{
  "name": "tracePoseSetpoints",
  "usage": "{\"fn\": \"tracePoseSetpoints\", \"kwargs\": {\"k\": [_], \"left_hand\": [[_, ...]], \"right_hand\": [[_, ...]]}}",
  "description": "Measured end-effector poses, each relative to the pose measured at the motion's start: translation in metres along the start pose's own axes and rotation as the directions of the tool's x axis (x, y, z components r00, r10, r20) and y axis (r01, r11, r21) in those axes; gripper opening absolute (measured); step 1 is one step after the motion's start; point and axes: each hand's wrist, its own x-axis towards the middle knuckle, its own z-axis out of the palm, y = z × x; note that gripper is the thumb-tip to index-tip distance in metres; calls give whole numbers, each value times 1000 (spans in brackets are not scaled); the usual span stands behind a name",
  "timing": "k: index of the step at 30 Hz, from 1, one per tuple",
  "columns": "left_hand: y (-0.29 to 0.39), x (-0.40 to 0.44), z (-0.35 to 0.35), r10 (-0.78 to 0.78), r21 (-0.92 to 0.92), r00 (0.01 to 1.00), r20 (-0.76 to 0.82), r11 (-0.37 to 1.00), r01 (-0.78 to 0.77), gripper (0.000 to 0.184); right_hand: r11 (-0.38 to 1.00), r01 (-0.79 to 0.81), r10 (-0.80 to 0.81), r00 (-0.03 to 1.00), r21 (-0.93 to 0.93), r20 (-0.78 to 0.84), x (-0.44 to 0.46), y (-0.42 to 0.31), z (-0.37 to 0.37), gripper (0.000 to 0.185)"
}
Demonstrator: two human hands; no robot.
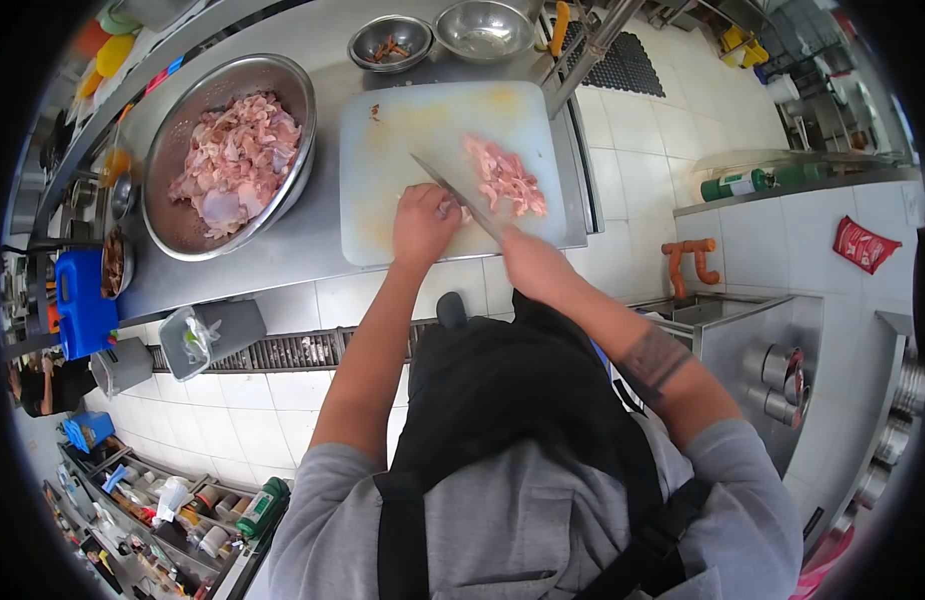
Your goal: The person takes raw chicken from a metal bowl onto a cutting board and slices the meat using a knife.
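Observation:
My right hand (534, 264) is closed around the handle of a knife (452, 190), its blade slanting up and left over a white cutting board (382, 150). Just left of the blade, my left hand (425, 222) presses down with curled fingers on a piece of raw meat (448, 209), mostly hidden under them. To the right of the blade lies a loose pile of cut raw meat (506, 178). A large steel bowl (160, 200) heaped with raw chicken pieces (240, 160) stands left of the board.
Two small steel bowls stand behind the board: one (357, 55) holds orange-brown scraps, the other (485, 30) is shallow and shiny. A grey bin (217, 335) and a blue jug (82, 305) are at the lower left. A metal post (592, 55) rises beyond the board's right corner.

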Motion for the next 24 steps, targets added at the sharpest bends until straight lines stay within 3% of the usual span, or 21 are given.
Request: {"fn": "tracePoseSetpoints", "kwargs": {"k": [4,8,11,13,21,23,24], "left_hand": [[-4,-2,1,-39,-13,995,-90,999,38,16],[-4,-6,-3,-92,-119,977,-193,990,70,15],[-8,-8,-10,-103,-88,987,-121,992,92,18],[-6,-7,-12,10,-43,999,-54,999,-12,20],[-10,-4,-5,94,-8,995,-20,995,-95,22],[-9,-3,-6,108,-11,994,-4,994,-108,22],[-8,-3,-7,111,-9,994,1,994,-111,21]], "right_hand": [[983,-163,173,974,-80,144,-73,15,-35,24],[983,-91,103,992,-159,69,-78,20,-59,24],[984,-112,120,992,-138,46,-70,1,-61,25],[988,-109,117,990,-111,77,-69,-16,-55,25],[989,-143,147,982,-41,120,-25,-22,-14,21],[1000,-4,4,1000,-14,-21,8,-20,4,21],[1000,-8,8,1000,-8,-20,25,-23,9,21]]}}
